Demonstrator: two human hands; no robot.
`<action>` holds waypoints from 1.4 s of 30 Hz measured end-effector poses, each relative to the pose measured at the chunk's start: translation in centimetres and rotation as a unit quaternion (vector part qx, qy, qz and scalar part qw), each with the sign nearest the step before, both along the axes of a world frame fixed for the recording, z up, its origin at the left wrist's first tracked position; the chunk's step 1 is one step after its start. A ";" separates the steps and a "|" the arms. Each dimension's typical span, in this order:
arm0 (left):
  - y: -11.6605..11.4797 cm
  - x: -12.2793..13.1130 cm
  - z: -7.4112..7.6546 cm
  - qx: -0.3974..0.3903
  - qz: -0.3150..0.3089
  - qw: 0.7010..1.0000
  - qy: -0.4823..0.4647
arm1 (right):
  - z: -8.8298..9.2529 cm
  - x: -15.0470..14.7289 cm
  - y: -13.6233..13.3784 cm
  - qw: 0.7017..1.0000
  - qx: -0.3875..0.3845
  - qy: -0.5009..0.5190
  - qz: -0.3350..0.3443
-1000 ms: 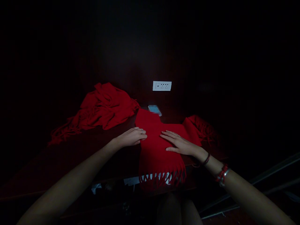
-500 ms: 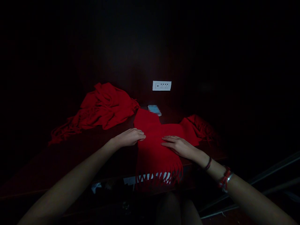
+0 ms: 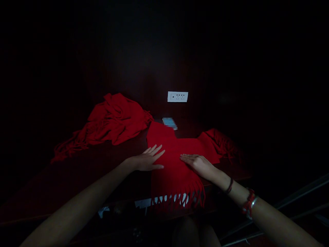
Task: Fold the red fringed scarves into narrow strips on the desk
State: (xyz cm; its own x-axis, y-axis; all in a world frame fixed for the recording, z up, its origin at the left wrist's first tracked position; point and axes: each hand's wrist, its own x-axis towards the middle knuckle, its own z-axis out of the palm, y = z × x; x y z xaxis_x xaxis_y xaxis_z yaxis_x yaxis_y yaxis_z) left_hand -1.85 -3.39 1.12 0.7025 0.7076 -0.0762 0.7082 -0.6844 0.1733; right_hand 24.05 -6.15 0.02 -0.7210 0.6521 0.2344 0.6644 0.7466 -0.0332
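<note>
Two sets of fingers [image 3: 158, 155] [image 3: 188, 157], at least two red scarves [image 3: 171, 171] [image 3: 118, 120], one white wall socket [image 3: 178, 98], one blurred blue object [image 3: 169, 122]

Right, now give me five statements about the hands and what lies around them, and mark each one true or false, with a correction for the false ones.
1. The left hand and right hand both reach over the fringed red cloth. True.
2. The left hand is clenched in a fist. False: it is open and spread out.
3. A crumpled red heap lies to the left of the fringed red cloth. True.
4. Nothing is worn near the right hand. False: there is a dark band and a red bracelet.
5. A white socket panel shows above the small blue item in the view. True.
</note>
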 end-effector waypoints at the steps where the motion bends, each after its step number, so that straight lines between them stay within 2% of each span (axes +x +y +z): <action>1: 0.1 -0.1 -0.3 -0.024 0.000 1.000 0.019 | -0.2 0.0 0.0 1.000 -0.008 0.020 -0.009; 3: 0.3 -0.3 -0.7 -0.043 -0.006 0.998 0.035 | -0.3 0.0 -0.1 0.998 -0.026 0.058 -0.021; 5: 0.4 -0.6 -0.6 -0.049 -0.009 0.998 0.037 | 0.3 0.2 -0.2 0.996 -0.049 0.068 -0.019; 9: 0.4 -0.6 0.2 -0.065 -0.008 0.997 0.039 | 3.7 -0.2 0.4 0.992 -0.114 0.028 0.047; 12: 0.7 -0.1 0.3 -0.009 0.035 0.999 -0.012 | 5.4 -2.0 1.9 0.989 -0.116 0.065 0.072; 14: 1.3 0.3 -0.1 0.072 0.087 0.993 -0.045 | 5.0 -3.6 3.3 0.992 -0.096 0.081 0.027; 16: 2.1 0.5 -0.8 0.104 0.138 0.984 -0.039 | 3.5 -4.9 4.6 0.993 -0.098 0.050 -0.050; 20: 3.2 0.0 -1.7 0.029 0.191 0.981 0.018 | 0.2 -5.4 6.3 0.979 -0.135 -0.024 -0.151; 23: 3.4 -0.4 -1.5 -0.002 0.195 0.980 0.033 | -0.4 -4.5 6.8 0.971 -0.150 -0.048 -0.181; 27: 3.1 -0.5 -0.9 -0.022 0.195 0.980 0.040 | 0.5 -3.5 6.6 0.960 -0.189 -0.068 -0.196; 29: 2.8 -0.8 -0.7 -0.015 0.185 0.982 0.033 | 0.9 -3.4 6.0 0.963 -0.181 -0.051 -0.192; 32: 2.0 -1.5 -0.1 -0.025 0.118 0.992 0.020 | 1.0 -3.4 4.1 0.981 -0.118 -0.007 -0.152; 35: 1.3 -2.1 0.7 -0.096 0.053 0.993 0.044 | 0.3 -3.1 2.4 0.988 -0.107 -0.008 -0.115; 39: 1.0 -2.1 1.6 -0.138 0.067 0.985 0.075 | 0.0 -2.5 1.7 0.981 -0.136 -0.026 -0.139; 42: 1.1 -2.0 1.9 -0.148 0.070 0.983 0.082 | 1.2 -2.7 1.6 0.977 -0.160 -0.018 -0.140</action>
